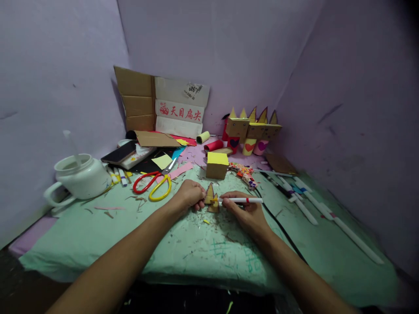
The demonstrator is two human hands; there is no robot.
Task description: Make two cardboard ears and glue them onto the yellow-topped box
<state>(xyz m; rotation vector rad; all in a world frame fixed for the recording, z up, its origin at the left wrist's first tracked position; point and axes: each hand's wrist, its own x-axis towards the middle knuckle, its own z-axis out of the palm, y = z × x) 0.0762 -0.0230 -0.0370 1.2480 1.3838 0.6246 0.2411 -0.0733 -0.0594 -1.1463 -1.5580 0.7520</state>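
Note:
My left hand [192,194] has its fingers closed on the edge of a small pointed cardboard piece [210,192] with a dark outline. A second cardboard triangle [214,206] sits just in front of it. In my right hand [246,213] is a white marker [246,200] with a red band, its orange-yellow tip at the cardboard pieces. Behind both hands stands a small cardboard box [216,169] with a yellow top. Scissors [156,183] with one red and one yellow handle lie left of my left hand.
A white mug [80,176] stands at the left, near a phone [119,151]. Cat-like cardboard figures [250,131] stand at the back right. Several markers [347,233] lie on the right, beside a black cable [283,229]. Paper scraps litter the green cloth [111,244].

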